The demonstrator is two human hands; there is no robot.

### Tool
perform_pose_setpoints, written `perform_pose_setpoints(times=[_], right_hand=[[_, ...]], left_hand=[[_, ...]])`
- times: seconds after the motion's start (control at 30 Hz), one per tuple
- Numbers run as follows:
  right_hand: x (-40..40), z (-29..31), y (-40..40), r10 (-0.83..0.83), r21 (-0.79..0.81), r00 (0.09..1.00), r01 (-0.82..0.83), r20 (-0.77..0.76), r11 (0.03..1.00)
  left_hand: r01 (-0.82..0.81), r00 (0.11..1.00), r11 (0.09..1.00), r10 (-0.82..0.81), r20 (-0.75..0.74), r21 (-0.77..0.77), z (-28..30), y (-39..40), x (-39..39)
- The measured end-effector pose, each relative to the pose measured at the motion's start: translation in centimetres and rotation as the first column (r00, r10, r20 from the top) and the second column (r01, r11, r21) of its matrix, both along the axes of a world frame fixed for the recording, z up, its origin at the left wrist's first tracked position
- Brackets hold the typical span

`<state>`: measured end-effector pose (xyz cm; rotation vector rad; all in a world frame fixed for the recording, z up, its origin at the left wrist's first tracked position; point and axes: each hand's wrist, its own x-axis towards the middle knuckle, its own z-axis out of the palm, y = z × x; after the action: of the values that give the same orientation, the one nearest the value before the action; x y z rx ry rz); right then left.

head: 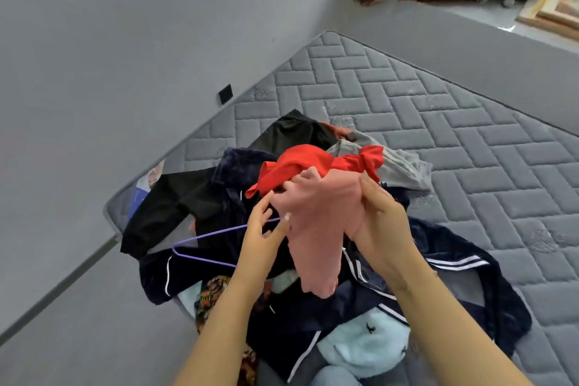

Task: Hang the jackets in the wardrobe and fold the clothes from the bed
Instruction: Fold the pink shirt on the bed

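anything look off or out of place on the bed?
Yes. A purple hanger lies bare in the clothes pile, carrying no jacket. The navy striped jacket sprawls unhung beneath. Both hands, left and right, hold a pink garment tangled with a red one.

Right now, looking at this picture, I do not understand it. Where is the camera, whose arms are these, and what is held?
There is no machine here. A person wears one camera on the head; it looks forward and down, so the two bare arms are the person's own. The left hand and right hand both grip a pink garment, lifted above a pile of clothes on a grey mattress. A red garment lies just behind the pink one. A purple hanger rests on the dark jackets.
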<state>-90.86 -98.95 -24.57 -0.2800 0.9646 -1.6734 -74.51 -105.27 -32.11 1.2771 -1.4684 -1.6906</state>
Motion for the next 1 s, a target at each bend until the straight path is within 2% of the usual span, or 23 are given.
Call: perform_pose_setpoints(times=[0.13,0.23,0.3,0.4,0.5,0.6,0.7,0.77,0.83,0.93,1.0], right_hand=[[3.5,4.1,3.4,0.01,-0.039,0.985,-0.003,0.175,0.999],[5.0,6.4,5.8,0.022,-0.045,0.969,-0.011,0.247,0.999],[5.3,8.0,7.3,-0.013,-0.038,0.973,0.022,0.229,0.999],[4.8,9.8,9.8,-0.136,-0.044,0.96,0.151,0.246,0.988],[4.3,9.8,12.6,-0.228,-0.001,0.946,0.234,0.232,0.972],[4.1,8.3,15.7,-0.285,0.071,0.928,0.276,0.241,0.959],[4.1,6.2,18.8,-0.298,0.143,0.926,0.271,0.23,0.952],[3.8,4.6,21.0,-0.319,0.174,0.914,0.281,0.25,0.944],[3.3,3.3,23.3,-0.32,0.177,0.897,0.277,0.305,0.945],[2.1,2.5,27.2,-0.278,0.127,0.885,0.248,0.375,0.96],[0.6,2.1,29.8,-0.217,0.096,0.897,0.195,0.384,0.976]], left_hand=[[0.223,0.975,0.961,-0.222,0.027,-0.165,3.0,0.6,1.6],[0.442,0.897,0.85,-0.409,0.169,-0.287,4.6,2.1,2.2],[0.486,0.874,0.827,-0.457,0.164,-0.283,5.1,3.6,2.3],[0.507,0.857,0.812,-0.51,0.073,-0.289,5.5,6.0,2.6],[0.563,0.818,0.745,-0.563,0.116,-0.357,4.9,9.0,2.4],[0.662,0.732,0.656,-0.671,0.122,-0.364,4.0,12.7,1.9],[0.751,0.653,0.634,-0.754,0.071,-0.183,2.8,16.2,2.0],[0.771,0.632,0.636,-0.771,0.072,0.033,2.0,18.3,2.4],[0.749,0.632,0.642,-0.767,0.111,0.164,1.1,20.4,2.6],[0.655,0.716,0.734,-0.678,0.166,0.178,0.7,23.6,1.9],[0.65,0.708,0.744,-0.667,0.23,0.157,1.1,26.1,1.0]])
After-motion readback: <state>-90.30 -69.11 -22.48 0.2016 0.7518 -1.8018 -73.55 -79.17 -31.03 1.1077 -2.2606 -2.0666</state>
